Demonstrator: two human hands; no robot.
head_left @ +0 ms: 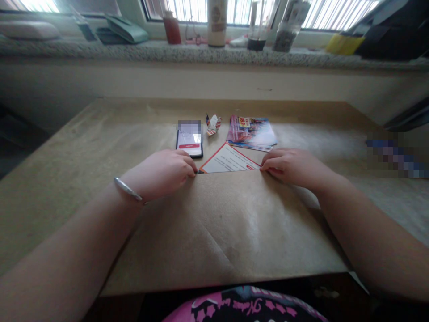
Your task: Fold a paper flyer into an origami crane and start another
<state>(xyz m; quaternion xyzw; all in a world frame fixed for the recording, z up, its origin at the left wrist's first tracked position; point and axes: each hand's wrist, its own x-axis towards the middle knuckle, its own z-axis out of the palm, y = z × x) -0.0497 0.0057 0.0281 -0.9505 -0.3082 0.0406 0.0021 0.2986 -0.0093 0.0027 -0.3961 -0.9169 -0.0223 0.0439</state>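
Note:
A white leaflet with a red border [229,160] lies folded into a triangle shape on the brown paper-covered table [100,147]. My left hand [163,172], with a silver bangle on the wrist, has its fingers curled and pinches the leaflet's left corner. My right hand [292,167] is also curled, its fingertips pressing the leaflet's right corner. Just behind the leaflet lie a black phone [190,142] with its screen lit, a small folded paper piece [213,124] and a stack of colourful leaflets [251,132].
A brown paper sheet [228,232] covers the near table up to the leaflet's bottom edge. A stone windowsill [201,52] behind the table holds a red bottle [172,27], a tall cup [217,22], jars and a yellow object [344,44].

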